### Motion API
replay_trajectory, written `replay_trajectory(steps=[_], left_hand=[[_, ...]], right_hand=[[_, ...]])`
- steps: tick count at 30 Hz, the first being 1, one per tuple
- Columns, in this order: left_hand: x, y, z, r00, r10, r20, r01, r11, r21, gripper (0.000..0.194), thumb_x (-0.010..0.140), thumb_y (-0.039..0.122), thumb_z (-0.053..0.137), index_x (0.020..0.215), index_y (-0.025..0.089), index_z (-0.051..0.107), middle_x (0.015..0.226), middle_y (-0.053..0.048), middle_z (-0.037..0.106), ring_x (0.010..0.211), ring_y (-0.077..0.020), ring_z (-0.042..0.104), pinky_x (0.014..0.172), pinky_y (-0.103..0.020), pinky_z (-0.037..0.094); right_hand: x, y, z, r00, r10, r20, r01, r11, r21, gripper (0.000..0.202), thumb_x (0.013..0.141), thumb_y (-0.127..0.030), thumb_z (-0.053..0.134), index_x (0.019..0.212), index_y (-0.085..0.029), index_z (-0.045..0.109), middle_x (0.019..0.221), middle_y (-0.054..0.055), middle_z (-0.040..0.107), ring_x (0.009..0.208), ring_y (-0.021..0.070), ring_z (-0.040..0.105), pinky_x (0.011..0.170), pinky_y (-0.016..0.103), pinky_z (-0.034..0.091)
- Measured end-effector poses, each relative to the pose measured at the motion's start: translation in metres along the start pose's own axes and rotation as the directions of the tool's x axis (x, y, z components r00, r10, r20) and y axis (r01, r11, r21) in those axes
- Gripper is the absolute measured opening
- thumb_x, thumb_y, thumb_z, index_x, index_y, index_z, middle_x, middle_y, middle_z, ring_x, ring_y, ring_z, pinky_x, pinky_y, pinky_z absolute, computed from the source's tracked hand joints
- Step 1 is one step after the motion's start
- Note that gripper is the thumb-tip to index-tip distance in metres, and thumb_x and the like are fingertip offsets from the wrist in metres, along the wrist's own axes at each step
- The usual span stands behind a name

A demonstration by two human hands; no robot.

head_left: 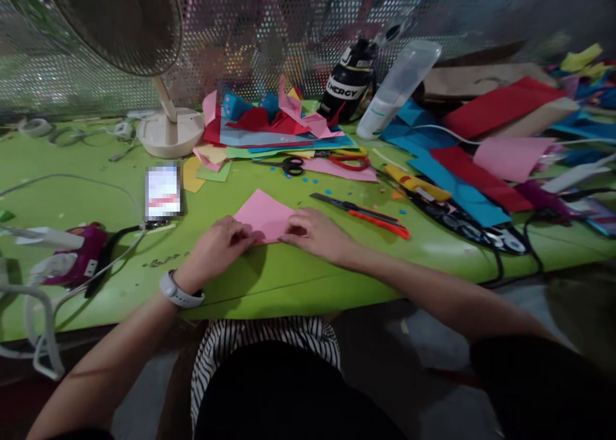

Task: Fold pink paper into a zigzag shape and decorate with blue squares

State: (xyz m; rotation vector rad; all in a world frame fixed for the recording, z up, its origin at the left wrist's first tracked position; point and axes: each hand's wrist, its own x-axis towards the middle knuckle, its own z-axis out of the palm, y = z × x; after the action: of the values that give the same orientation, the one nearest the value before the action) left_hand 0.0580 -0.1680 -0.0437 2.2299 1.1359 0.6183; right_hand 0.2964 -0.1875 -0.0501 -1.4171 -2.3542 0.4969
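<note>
A pink sheet of paper [264,210] lies on the green table [289,286] in front of me, one corner pointing away and its near edge folded. My left hand [224,244] pinches the left end of that near edge, fingers curled. At the right end, my right hand [310,233] grips the same edge between thumb and fingers. Just right of the paper lies a utility knife [368,215] with an orange handle. Black-handled scissors [291,165] rest behind the sheet.
A desk fan [168,132] and a phone [163,193] stand and lie at left, near a purple power strip [81,254] with cables. Coloured paper is piled behind. A black bottle [347,84], a clear bottle [399,90] and a yellow tool [416,182] are to the right.
</note>
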Motion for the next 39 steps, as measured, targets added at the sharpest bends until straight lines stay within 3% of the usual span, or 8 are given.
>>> replay_trajectory(steps=[6,10,13,16,21,26,32,39], left_hand=[[-0.009,-0.008,-0.019,0.997,-0.069,-0.019,0.070,0.995,0.070,0.017,0.083,0.035,0.064,0.070,0.024,0.069,0.071,-0.004,0.060,0.063,-0.0174,0.054,0.066,-0.031,0.042],[-0.025,-0.001,-0.025,0.986,-0.123,-0.116,0.156,0.930,0.334,0.019,0.088,0.033,0.057,0.078,0.021,0.068,0.085,-0.009,0.066,0.083,-0.0266,0.062,0.087,-0.046,0.044],[-0.035,0.017,-0.006,0.966,-0.030,-0.258,0.152,0.872,0.466,0.028,0.094,0.021,0.043,0.107,0.019,0.067,0.121,-0.014,0.064,0.114,-0.0322,0.058,0.109,-0.057,0.026],[-0.039,0.036,0.026,0.985,0.103,-0.135,-0.025,0.874,0.485,0.045,0.096,0.018,0.036,0.140,0.020,0.046,0.150,-0.012,0.043,0.141,-0.0285,0.035,0.118,-0.056,0.008],[-0.037,0.042,0.057,0.994,0.108,-0.012,-0.092,0.896,0.434,0.087,0.088,0.066,0.044,0.152,0.011,0.022,0.156,-0.020,0.029,0.146,-0.0322,0.022,0.120,-0.055,0.004],[-0.036,0.036,0.054,0.997,0.078,0.016,-0.078,0.913,0.399,0.095,0.084,0.075,0.040,0.152,0.011,0.022,0.156,-0.020,0.027,0.147,-0.0322,0.019,0.120,-0.054,0.004],[-0.034,0.034,0.052,0.996,0.071,0.045,-0.083,0.932,0.353,0.091,0.083,0.073,0.044,0.151,0.016,0.026,0.156,-0.018,0.028,0.147,-0.0313,0.020,0.120,-0.053,0.005],[-0.032,0.034,0.050,0.995,0.065,0.075,-0.088,0.923,0.374,0.092,0.084,0.074,0.040,0.151,0.011,0.026,0.156,-0.020,0.026,0.148,-0.0319,0.017,0.120,-0.054,0.003]], right_hand=[[0.008,0.006,-0.004,0.993,0.068,0.101,-0.075,0.995,0.068,0.017,0.087,-0.033,0.066,0.079,-0.018,0.068,0.080,0.004,0.068,0.074,0.0167,0.058,0.064,0.028,0.037],[0.009,0.009,-0.003,0.989,0.095,0.113,-0.106,0.990,0.095,0.018,0.086,-0.034,0.066,0.078,-0.018,0.068,0.079,0.004,0.069,0.070,0.0160,0.058,0.061,0.027,0.036],[0.008,0.010,-0.002,0.989,0.091,0.121,-0.106,0.987,0.122,0.017,0.085,-0.033,0.066,0.078,-0.018,0.069,0.080,0.004,0.069,0.069,0.0157,0.059,0.061,0.027,0.037],[0.009,0.009,-0.003,0.986,0.092,0.139,-0.112,0.984,0.138,0.015,0.086,-0.031,0.064,0.078,-0.018,0.068,0.079,0.004,0.069,0.070,0.0154,0.059,0.063,0.027,0.038],[0.009,0.006,-0.004,0.986,0.093,0.142,-0.116,0.980,0.161,0.018,0.087,-0.031,0.063,0.075,-0.018,0.066,0.078,0.004,0.069,0.070,0.0155,0.059,0.064,0.027,0.039],[0.007,0.005,-0.005,0.986,0.096,0.139,-0.118,0.979,0.165,0.022,0.087,-0.035,0.063,0.074,-0.018,0.066,0.076,0.004,0.068,0.068,0.0159,0.058,0.063,0.028,0.039],[0.007,0.006,-0.005,0.989,0.075,0.126,-0.097,0.980,0.173,0.024,0.086,-0.036,0.063,0.072,-0.017,0.066,0.075,0.004,0.068,0.065,0.0144,0.056,0.060,0.027,0.038],[0.008,0.006,-0.008,0.989,0.051,0.136,-0.065,0.993,0.100,0.020,0.088,-0.034,0.064,0.076,-0.019,0.067,0.079,0.004,0.069,0.071,0.0160,0.058,0.064,0.028,0.038]])
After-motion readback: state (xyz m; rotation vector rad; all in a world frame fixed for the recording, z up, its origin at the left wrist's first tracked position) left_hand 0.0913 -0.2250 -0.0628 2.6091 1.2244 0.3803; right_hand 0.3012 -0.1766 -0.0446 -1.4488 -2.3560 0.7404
